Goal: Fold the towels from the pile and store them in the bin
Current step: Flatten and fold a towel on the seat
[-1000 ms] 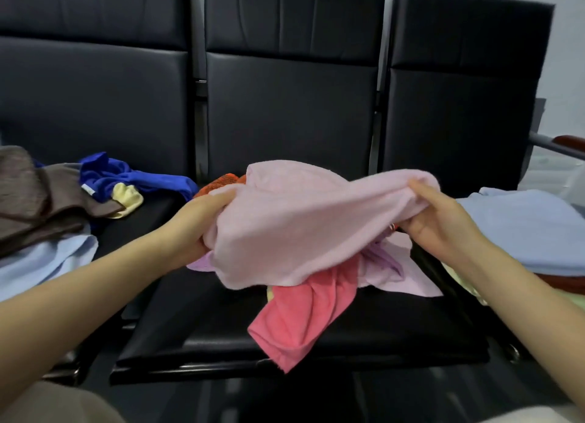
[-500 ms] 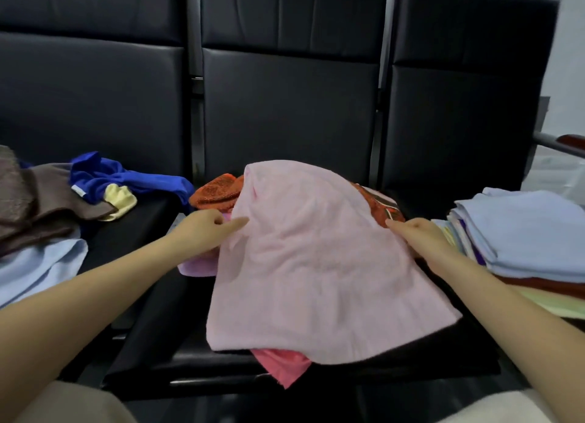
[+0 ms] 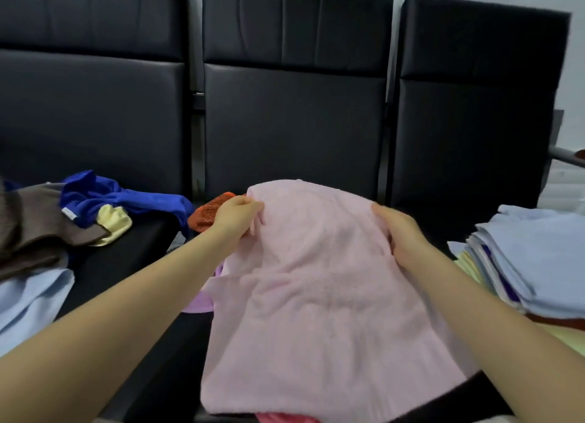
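Note:
A pale pink towel [image 3: 316, 296] lies spread over the middle black seat, covering other towels beneath it. My left hand [image 3: 235, 215] pinches its far left corner. My right hand [image 3: 400, 232] grips its far right edge, fingers curled on the cloth. An orange towel [image 3: 207, 212] pokes out behind my left hand, a lilac one [image 3: 198, 305] shows at the pink towel's left edge, and a coral one [image 3: 278, 418] shows below its near edge. No bin is in view.
On the left seat [image 3: 142, 242] lie unfolded brown [image 3: 31, 229], blue [image 3: 126, 197], yellow [image 3: 112, 221] and light blue [image 3: 28, 299] towels. On the right seat sits a stack of folded towels [image 3: 538, 258] with a light blue one on top. Black seat backs [image 3: 294, 106] stand behind.
The pink towel went from bunched in the air to spread flat over the pile. Both hands moved to its far corners and took hold there.

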`<state>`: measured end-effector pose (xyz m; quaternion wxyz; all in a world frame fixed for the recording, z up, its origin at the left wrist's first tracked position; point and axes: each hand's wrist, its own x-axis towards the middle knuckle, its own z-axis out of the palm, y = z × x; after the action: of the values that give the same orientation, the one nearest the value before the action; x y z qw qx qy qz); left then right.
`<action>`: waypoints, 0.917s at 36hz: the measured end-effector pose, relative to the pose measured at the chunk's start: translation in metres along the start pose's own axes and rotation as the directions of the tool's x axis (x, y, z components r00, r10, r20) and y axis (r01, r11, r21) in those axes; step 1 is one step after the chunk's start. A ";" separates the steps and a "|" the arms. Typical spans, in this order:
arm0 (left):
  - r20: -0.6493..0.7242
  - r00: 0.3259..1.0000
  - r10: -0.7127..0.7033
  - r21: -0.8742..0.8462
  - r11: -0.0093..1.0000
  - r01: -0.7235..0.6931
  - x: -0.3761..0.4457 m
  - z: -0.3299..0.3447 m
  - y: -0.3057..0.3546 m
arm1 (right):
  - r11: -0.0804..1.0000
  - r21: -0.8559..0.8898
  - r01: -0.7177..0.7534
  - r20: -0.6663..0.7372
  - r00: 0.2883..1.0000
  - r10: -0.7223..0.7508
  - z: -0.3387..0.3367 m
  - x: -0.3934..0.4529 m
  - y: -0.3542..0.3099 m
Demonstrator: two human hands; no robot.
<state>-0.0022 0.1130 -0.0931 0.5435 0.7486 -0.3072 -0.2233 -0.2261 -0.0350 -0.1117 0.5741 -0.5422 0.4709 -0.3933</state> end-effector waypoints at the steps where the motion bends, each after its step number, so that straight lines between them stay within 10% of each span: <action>1: 0.000 1.000 -0.005 0.010 1.000 0.005 0.002 -0.004 -0.001 | 0.997 0.078 0.006 -0.003 1.000 -0.006 0.001 -0.001 -0.003; 11: -0.079 0.991 0.110 -0.305 0.944 -0.130 -0.016 -0.032 0.023 | 0.944 0.274 0.183 0.287 0.922 -0.262 -0.001 -0.053 -0.037; 15: 0.214 0.954 0.211 -0.068 0.977 -0.201 -0.043 -0.036 0.016 | 0.961 -0.204 0.184 0.481 0.874 -0.065 0.010 -0.072 -0.029; 19: 0.429 0.897 0.104 0.268 0.934 -0.236 -0.053 -0.037 -0.019 | 0.640 -0.650 0.409 0.572 0.818 0.058 0.014 -0.080 -0.007; 27: 0.287 0.940 0.184 0.320 0.907 -0.275 -0.045 -0.048 -0.047 | 0.653 -0.463 0.599 0.406 0.799 -0.443 0.023 -0.078 0.004; 33: 0.320 0.937 0.140 0.274 0.933 -0.233 -0.044 -0.040 -0.044 | 0.738 -0.517 0.433 0.276 0.901 -0.336 0.035 -0.066 -0.002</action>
<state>0.0026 0.1808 -0.1221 0.3874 0.7492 -0.4861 -0.2287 -0.2081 0.0369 -0.1029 0.3295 -0.8037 0.3944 -0.2998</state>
